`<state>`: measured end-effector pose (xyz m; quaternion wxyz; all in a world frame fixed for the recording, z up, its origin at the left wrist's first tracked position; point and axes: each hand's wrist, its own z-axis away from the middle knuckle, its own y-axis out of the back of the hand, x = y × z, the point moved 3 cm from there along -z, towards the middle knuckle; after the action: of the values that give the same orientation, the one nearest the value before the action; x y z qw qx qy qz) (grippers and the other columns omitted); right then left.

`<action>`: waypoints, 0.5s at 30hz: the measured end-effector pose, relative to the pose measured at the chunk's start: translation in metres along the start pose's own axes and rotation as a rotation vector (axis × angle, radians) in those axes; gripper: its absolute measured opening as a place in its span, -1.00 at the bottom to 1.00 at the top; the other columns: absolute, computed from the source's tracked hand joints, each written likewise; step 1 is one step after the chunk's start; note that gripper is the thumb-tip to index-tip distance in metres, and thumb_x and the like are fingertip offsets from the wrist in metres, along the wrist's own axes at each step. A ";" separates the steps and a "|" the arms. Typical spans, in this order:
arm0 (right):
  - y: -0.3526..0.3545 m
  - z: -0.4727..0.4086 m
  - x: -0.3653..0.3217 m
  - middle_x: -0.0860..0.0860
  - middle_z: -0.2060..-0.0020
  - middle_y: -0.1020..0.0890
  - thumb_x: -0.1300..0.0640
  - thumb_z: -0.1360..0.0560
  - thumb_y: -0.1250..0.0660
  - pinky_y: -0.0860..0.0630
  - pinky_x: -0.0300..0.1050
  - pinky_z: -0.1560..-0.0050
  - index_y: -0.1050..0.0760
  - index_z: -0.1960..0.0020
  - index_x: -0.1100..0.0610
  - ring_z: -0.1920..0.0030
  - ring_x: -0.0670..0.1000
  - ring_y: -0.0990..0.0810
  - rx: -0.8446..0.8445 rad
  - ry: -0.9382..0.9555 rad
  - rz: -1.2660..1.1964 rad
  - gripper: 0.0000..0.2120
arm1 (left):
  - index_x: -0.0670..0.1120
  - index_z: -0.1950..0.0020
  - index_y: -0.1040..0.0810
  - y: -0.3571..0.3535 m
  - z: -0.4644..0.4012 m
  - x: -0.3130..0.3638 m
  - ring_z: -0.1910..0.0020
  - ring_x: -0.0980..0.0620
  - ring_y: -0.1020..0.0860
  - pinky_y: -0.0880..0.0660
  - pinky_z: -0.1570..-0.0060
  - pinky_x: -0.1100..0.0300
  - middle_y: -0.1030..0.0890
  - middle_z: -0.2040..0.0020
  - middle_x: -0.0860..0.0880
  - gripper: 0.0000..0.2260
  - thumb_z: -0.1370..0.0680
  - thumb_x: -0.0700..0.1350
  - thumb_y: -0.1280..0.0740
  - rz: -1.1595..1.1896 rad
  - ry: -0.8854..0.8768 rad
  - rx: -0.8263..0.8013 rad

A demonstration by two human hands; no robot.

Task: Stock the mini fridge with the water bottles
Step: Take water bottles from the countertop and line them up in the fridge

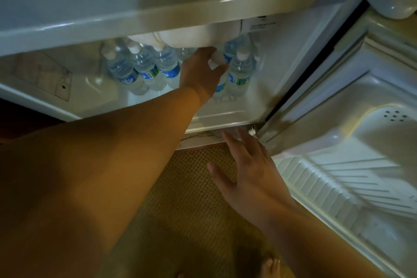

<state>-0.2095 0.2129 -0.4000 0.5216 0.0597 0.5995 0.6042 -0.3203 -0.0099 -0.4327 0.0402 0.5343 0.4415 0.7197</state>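
The white mini fridge (225, 115) stands open below me. Several clear water bottles (144, 67) with blue labels and white caps stand upright on its floor at the back. My left hand (200, 70) reaches inside and grips the top of one water bottle (220, 88), which stands just left of another bottle (239, 72) at the right. My right hand (250, 174) hovers outside, in front of the fridge's lower edge, with fingers spread and holding nothing.
The fridge door (352, 146) is swung open to the right, its ribbed inner shelf facing up. A white freezer box (194, 34) hangs low over the bottles. Woven yellow matting (191, 187) covers the floor, and my foot (270, 266) shows at the bottom.
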 end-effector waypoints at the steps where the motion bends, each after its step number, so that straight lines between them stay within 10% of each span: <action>1: 0.001 -0.001 0.000 -0.05 -0.62 -0.05 -0.39 -0.57 -0.08 -0.08 0.00 -0.56 0.04 -0.62 -0.15 -0.61 0.01 -0.02 -0.002 -0.003 -0.001 -0.28 | -0.03 -0.40 -0.53 0.001 0.001 0.000 -0.23 0.02 -0.58 -0.49 -0.27 0.15 -0.64 -0.26 -0.01 -0.52 -0.53 0.07 -0.50 0.010 0.013 -0.024; 7: 0.009 -0.006 0.000 -0.08 -0.63 0.02 -0.38 -0.56 -0.12 -0.15 0.12 -0.57 0.10 -0.61 -0.19 -0.61 0.02 0.02 -0.046 -0.066 -0.032 -0.26 | -0.01 -0.55 -0.31 0.014 0.018 0.002 -0.43 -0.05 -0.46 -0.41 -0.42 0.02 -0.48 -0.48 -0.03 -0.34 -0.53 0.09 -0.50 0.054 0.083 -0.068; 15: 0.014 0.010 -0.020 -0.03 -0.63 -0.07 -0.33 -0.57 -0.17 -0.22 0.18 -0.54 0.04 -0.62 -0.16 -0.61 0.08 -0.06 -0.034 -0.028 -0.036 -0.27 | 0.10 -0.39 -0.51 0.060 0.145 -0.015 -0.27 0.09 -0.49 -0.43 -0.24 0.20 -0.50 -0.30 0.09 -0.61 -0.59 0.10 -0.42 -0.019 0.146 -0.036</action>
<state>-0.2012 0.2092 -0.3755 0.5414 0.0486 0.5829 0.6039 -0.1728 0.0316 -0.3974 0.0244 0.4755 0.4355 0.7640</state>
